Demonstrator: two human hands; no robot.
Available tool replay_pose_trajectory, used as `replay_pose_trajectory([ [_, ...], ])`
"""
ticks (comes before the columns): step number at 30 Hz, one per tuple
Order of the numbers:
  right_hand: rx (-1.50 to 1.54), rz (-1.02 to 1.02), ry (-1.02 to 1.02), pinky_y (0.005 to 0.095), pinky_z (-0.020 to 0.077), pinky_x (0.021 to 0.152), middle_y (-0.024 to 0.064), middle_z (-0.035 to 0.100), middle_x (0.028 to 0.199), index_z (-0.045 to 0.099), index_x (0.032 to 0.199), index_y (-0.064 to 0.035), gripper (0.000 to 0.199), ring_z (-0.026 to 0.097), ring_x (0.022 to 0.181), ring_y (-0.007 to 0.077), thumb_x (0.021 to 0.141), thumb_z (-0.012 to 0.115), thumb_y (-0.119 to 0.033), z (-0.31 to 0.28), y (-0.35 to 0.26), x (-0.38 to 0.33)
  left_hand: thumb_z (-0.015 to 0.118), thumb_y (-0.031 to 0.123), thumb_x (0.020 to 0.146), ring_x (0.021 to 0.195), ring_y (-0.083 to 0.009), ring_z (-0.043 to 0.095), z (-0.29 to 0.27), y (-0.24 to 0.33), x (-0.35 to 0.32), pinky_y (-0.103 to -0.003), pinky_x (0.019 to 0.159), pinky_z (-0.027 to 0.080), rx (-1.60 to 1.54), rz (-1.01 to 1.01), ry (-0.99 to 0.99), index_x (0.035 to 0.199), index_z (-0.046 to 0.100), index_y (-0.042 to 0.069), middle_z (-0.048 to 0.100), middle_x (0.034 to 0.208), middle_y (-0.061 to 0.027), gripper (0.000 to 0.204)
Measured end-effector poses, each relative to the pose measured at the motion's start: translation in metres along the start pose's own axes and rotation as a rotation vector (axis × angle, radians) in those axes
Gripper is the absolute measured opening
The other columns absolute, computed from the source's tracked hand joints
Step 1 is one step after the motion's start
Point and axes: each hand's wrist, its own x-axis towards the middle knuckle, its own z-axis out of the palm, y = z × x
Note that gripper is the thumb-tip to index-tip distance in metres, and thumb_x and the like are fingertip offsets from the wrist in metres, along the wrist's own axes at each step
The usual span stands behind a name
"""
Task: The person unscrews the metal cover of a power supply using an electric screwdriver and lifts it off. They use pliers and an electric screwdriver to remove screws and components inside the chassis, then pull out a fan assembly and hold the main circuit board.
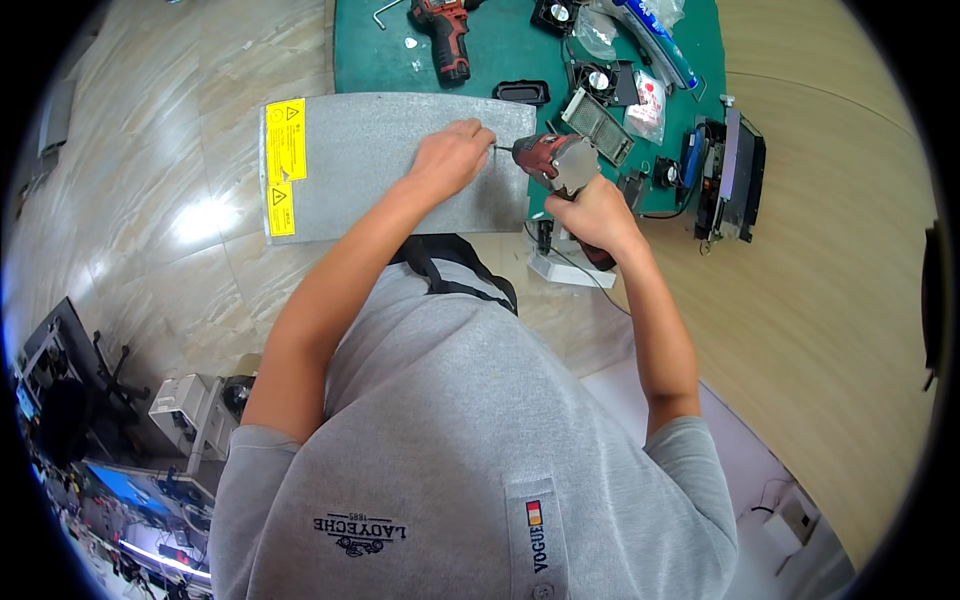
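My right hand point(603, 213) is wrapped round the grip of a red and black cordless drill point(545, 155), its thin bit pointing left. Close to the bit's tip, my left hand point(455, 158) has its fingers curled together over a grey metal panel point(370, 170). Whatever those fingers pinch, if anything, is hidden. Yellow warning labels point(286, 140) run down the panel's left end. The panel's right part lies over the green mat point(380, 60), and its left part juts out past the mat's edge.
A second red and black cordless drill point(447, 45) lies beyond the panel, near a hex key point(384, 14). Small fans point(597, 82), a mesh filter point(598, 127), a blue tube point(660, 45) and plastic bags point(647, 105) crowd the right. An electronic unit point(735, 175) stands farther right.
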Motion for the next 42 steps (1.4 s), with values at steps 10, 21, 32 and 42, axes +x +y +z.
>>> replay_pose_trajectory([
  [10, 0.084, -0.025, 0.048, 0.0418, 0.0518, 0.075, 0.0259, 0.068, 0.082, 0.067, 0.090, 0.0078, 0.042, 0.067, 0.080, 0.0391, 0.071, 0.068, -0.030, 0.007, 0.006, -0.012, 0.065, 0.015, 0.082, 0.094, -0.0268, 0.061, 0.010, 0.004, 0.005, -0.040, 0.073, 0.053, 0.039, -0.010, -0.018, 0.099, 0.062, 0.011, 0.057, 0.094, -0.0063, 0.018],
  [21, 0.267, -0.092, 0.177, 0.0416, 0.0501, 0.068, 0.0225, 0.066, 0.079, 0.065, 0.098, 0.0019, 0.037, 0.067, 0.076, 0.0359, 0.075, 0.066, -0.027, 0.020, 0.031, -0.037, 0.064, 0.017, 0.084, 0.090, -0.0270, 0.061, 0.022, 0.002, 0.017, -0.040, 0.070, 0.052, 0.114, 0.092, -0.021, 0.089, 0.058, 0.007, 0.059, 0.092, -0.0073, 0.013],
  [32, 0.690, 0.085, 0.267, 0.0366, 0.0483, 0.061, 0.0112, 0.064, 0.066, 0.064, 0.094, 0.0001, 0.026, 0.063, 0.062, 0.0226, 0.078, 0.066, -0.020, 0.071, 0.114, -0.055, 0.062, 0.018, 0.080, 0.080, -0.0295, 0.063, 0.017, 0.004, 0.036, -0.042, 0.065, 0.053, 0.258, 0.146, -0.167, 0.083, 0.058, 0.005, 0.060, 0.082, -0.0107, 0.014],
  [42, 0.725, 0.078, 0.260, 0.0339, 0.0499, 0.059, 0.0102, 0.064, 0.073, 0.060, 0.104, 0.0022, 0.032, 0.064, 0.063, 0.0193, 0.078, 0.067, -0.015, 0.116, 0.139, -0.059, 0.062, 0.016, 0.076, 0.076, -0.0338, 0.063, 0.002, 0.005, 0.068, -0.043, 0.065, 0.052, 0.275, 0.302, -0.458, 0.079, 0.057, 0.002, 0.062, 0.079, -0.0135, 0.015],
])
